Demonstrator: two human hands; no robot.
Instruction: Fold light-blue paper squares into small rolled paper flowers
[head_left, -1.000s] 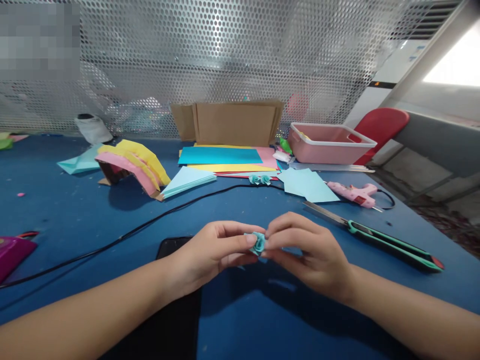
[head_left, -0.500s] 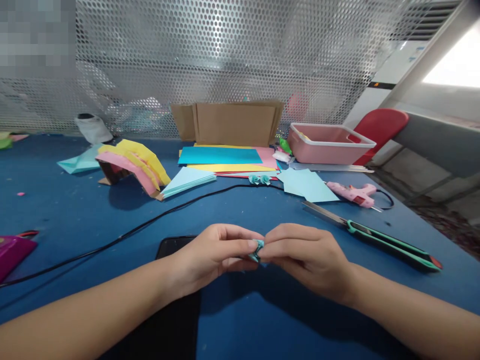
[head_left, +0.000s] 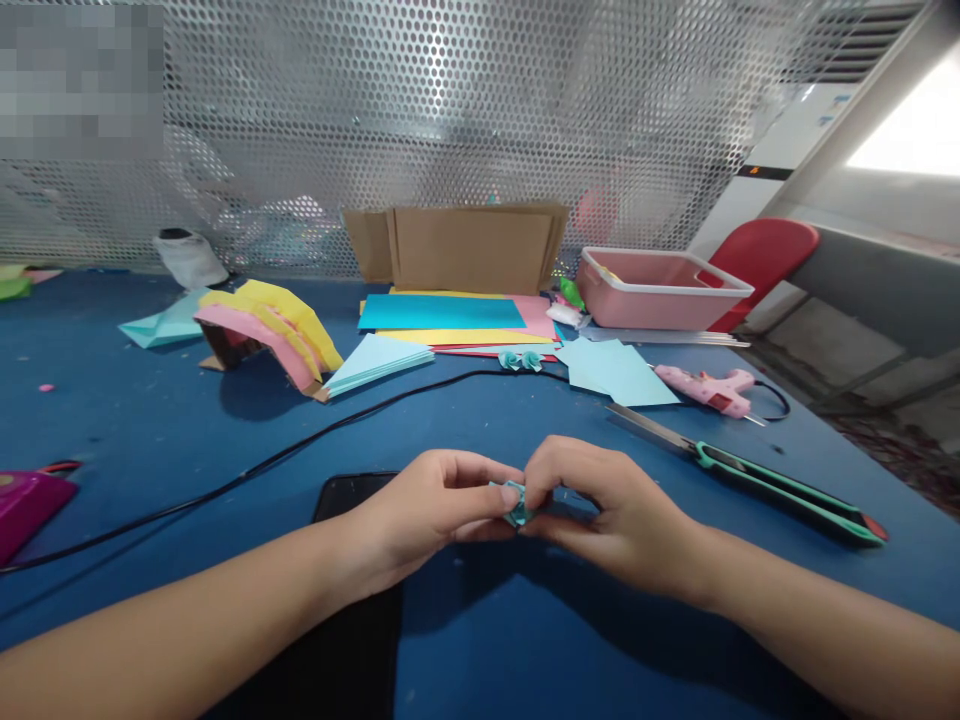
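Observation:
A small light-blue paper flower (head_left: 517, 503) is held above the blue table, between the fingertips of both hands. My left hand (head_left: 435, 505) is closed on its left side, thumb on top. From the right, my right hand (head_left: 607, 505) pinches its edge, the forefinger bent and the thumb below; fingers hide part of the flower. Two finished-looking paper roses (head_left: 520, 360) in the same blue lie farther back. Light-blue paper squares (head_left: 626, 372) are to their right, and a stack of folded blue paper (head_left: 379, 362) is to their left.
A utility knife (head_left: 780, 490) with its blade out lies right of my hands, near a pink glue gun (head_left: 712, 388). A black cable (head_left: 315, 437) crosses the table. Behind stand a pink basket (head_left: 667, 300), cardboard (head_left: 480, 248) and a yellow-pink paper arch (head_left: 270, 330). A black mat (head_left: 337, 640) lies under my left arm.
My right hand has shifted its grip: the forefinger now arches up and the fingers have opened from a flatter, bunched hold. More of the flower shows. My left hand stays nearly still.

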